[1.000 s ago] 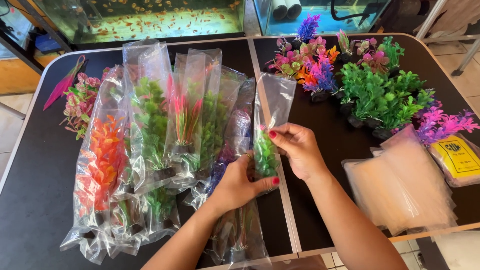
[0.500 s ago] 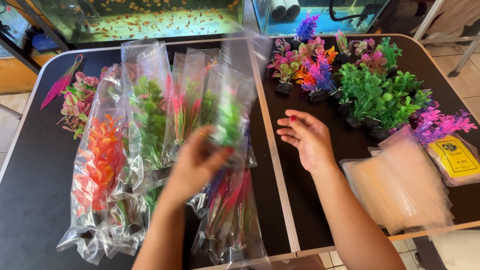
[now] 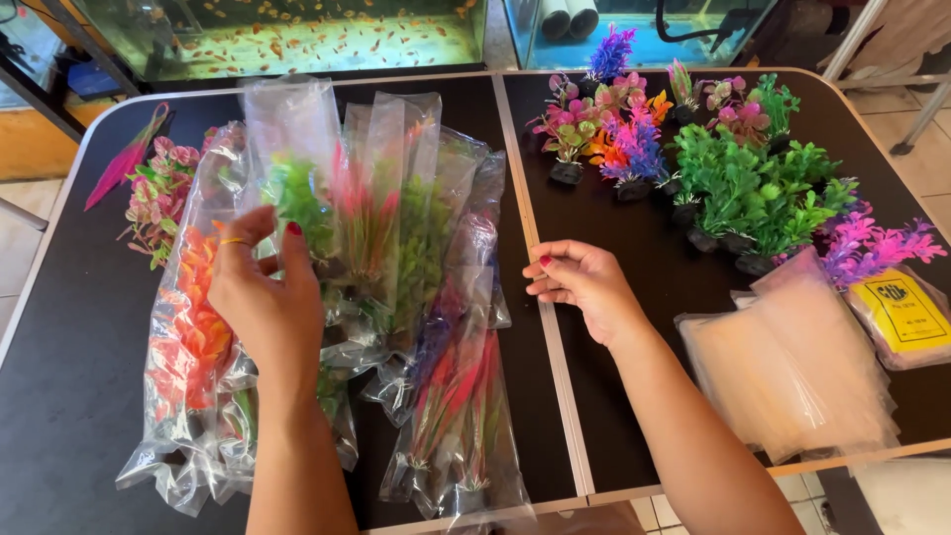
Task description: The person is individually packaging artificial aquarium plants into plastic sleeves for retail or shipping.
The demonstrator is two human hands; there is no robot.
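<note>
— What is the head view showing?
— The left hand (image 3: 265,302) is pinching a bagged green plastic plant (image 3: 297,203) between its fingers (image 3: 294,260), over the bagged plants (image 3: 436,297) lying left on the black bench (image 3: 59,396).
— And the other?
— The right hand (image 3: 582,284) is hovering near the bench's middle seam, fingers loosely curled, holding nothing. Loose plastic plants (image 3: 733,178) are standing far right.

Unbagged plastic aquarium plants (image 3: 728,163) cluster at the black bench's (image 3: 69,416) far right, beside a stack of empty clear bags (image 3: 792,367), a yellow-labelled packet (image 3: 903,315), and fish tanks (image 3: 287,30) behind.
</note>
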